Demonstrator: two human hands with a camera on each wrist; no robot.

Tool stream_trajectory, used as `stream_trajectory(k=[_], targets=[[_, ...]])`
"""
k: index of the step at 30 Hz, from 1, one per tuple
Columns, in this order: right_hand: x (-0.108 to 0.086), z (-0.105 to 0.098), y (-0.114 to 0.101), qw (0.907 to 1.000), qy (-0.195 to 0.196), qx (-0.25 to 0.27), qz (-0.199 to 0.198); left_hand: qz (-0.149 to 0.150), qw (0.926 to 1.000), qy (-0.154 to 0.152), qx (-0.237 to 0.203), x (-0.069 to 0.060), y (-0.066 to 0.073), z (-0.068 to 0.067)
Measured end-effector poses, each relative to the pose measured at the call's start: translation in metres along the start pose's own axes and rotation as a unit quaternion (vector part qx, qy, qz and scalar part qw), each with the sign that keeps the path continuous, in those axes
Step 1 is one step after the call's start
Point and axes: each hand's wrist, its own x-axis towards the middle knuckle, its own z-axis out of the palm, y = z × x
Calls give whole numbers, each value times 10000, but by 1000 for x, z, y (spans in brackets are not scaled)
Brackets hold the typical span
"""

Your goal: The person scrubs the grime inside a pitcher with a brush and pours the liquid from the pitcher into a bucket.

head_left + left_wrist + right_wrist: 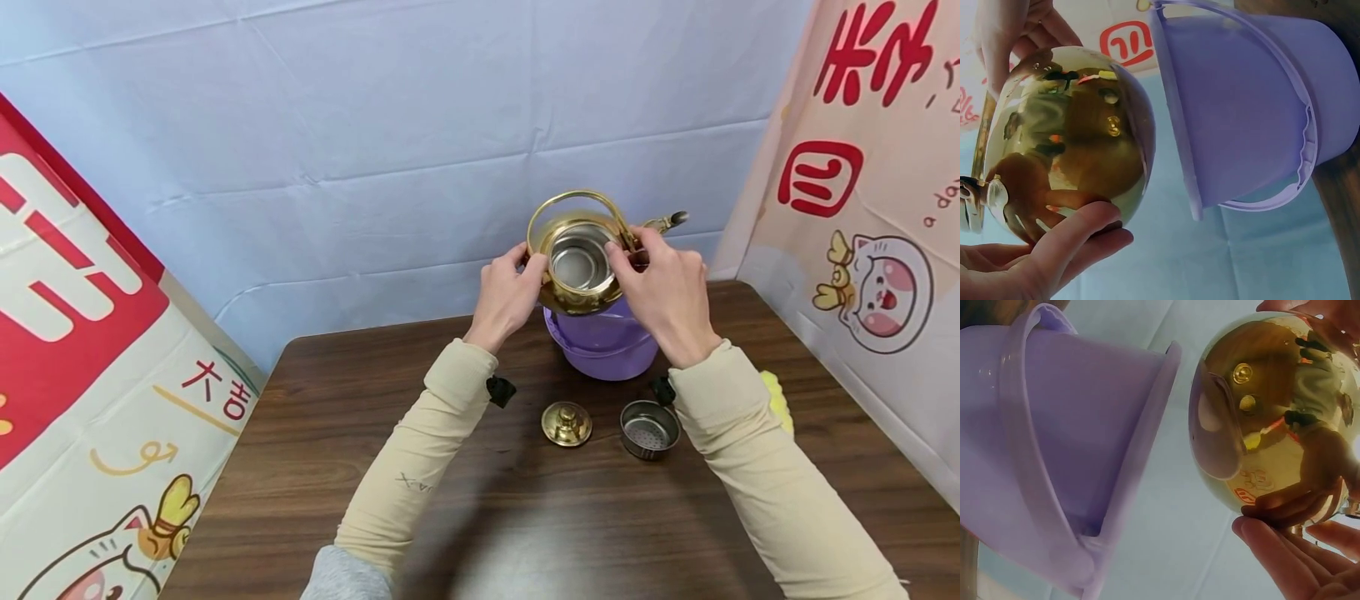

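A shiny gold teapot (pixel 573 302) without its lid is held above the purple bucket (pixel 611 358), its round mouth tipped toward the head camera. My left hand (pixel 506 292) grips the left side of the body, thumb near the rim. On the other side, my right hand (pixel 667 287) holds it close to the spout and handle base. Both wrist views show the teapot's body (pixel 1079 144) (pixel 1279 419) apart from the bucket's rim. Inside the teapot, a silvery bottom shows. The gold lid (pixel 567 423) lies on the table, beside a round metal strainer (pixel 649 430).
The dark wooden table (pixel 337 417) runs back to a pale blue cloth backdrop (pixel 375 167). Something yellow (pixel 777 402) lies partly hidden behind the right sleeve. Printed cloths hang at the left and right. The bucket's handle (pixel 1307 144) hangs down its side.
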Motion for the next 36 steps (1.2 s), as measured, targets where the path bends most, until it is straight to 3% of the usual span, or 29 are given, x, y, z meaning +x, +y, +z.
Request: stream_trajectory(k=[7,17,24,36], targets=[[-2,0,-6,9998,-206,-50,-29,-220,9997,-5,-115,-5,1,-6],[-4,0,-14,9971,-653,-343,-161,-515,9986,-49,68,-12,3,-14],[-5,-1,-21,9954,-808,-476,-169,-985,9949,-227,7,-14,5,-23],[-7,-3,-30,9875,-1497,-494,53,-1216,9912,-520,17,-19,4,-36]])
